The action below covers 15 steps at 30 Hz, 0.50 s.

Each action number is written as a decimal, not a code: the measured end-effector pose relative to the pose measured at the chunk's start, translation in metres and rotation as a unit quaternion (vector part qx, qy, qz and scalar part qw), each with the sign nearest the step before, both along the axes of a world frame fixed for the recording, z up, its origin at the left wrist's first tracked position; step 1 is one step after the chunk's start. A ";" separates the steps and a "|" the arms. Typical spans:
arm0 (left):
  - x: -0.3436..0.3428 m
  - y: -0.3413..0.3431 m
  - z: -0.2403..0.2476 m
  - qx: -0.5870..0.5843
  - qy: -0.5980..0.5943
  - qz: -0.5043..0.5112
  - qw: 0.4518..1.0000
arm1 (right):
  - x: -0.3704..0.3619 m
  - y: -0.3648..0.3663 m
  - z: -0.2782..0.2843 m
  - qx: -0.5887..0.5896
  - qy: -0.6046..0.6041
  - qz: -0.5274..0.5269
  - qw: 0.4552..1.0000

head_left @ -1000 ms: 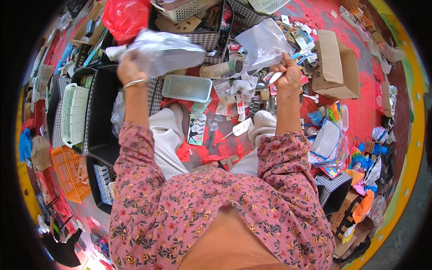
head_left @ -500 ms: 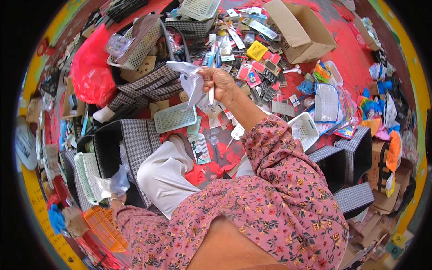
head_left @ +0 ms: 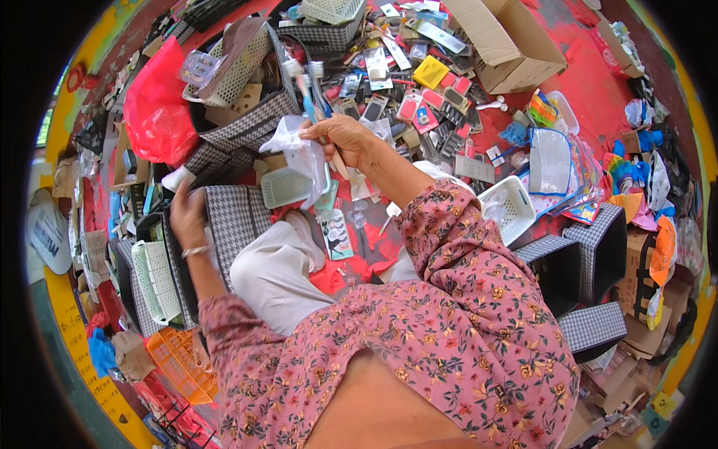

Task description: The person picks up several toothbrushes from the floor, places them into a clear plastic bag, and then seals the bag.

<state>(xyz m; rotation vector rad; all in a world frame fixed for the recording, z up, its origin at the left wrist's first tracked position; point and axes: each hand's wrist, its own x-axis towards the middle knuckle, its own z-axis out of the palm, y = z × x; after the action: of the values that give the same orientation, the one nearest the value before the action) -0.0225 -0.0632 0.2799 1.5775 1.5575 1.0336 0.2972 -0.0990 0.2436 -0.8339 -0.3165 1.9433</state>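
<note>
Toothbrushes [head_left: 306,96] and a crumpled clear plastic bag [head_left: 303,159] are gripped together in my right hand [head_left: 342,140], raised in front of me. The brush heads point up and away, and a handle end sticks out below my fingers. At least two brush heads show. My left hand [head_left: 188,217], wearing a bracelet, is at the near-left black-and-white patterned storage box [head_left: 238,232]. Motion smears its fingers, and I make out nothing held in them. Below the right hand lies a pale green basket [head_left: 286,188] beside a card pack [head_left: 336,236].
Packaged small goods [head_left: 419,112] cover the red floor ahead. An open cardboard box [head_left: 516,56] stands far right, a red plastic bag [head_left: 157,105] far left. A white basket [head_left: 508,211] and patterned boxes [head_left: 591,329] sit right; an orange basket [head_left: 182,367] lies near left.
My left hand has moved up and away from a clear plastic bag at the near left. In my right hand, the toothbrushes and plastic bag have shifted slightly left and lower, and the brush heads now show.
</note>
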 end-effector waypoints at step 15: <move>0.124 0.026 -0.061 -0.009 0.076 -0.208 0.975 | 0.004 0.005 0.006 0.149 -0.454 -0.124 0.869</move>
<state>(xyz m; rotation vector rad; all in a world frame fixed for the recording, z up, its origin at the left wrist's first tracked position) 0.1014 -0.0374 0.2193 1.9014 1.2479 0.6784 0.3010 -0.0945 0.2495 -1.4539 -0.9827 1.1037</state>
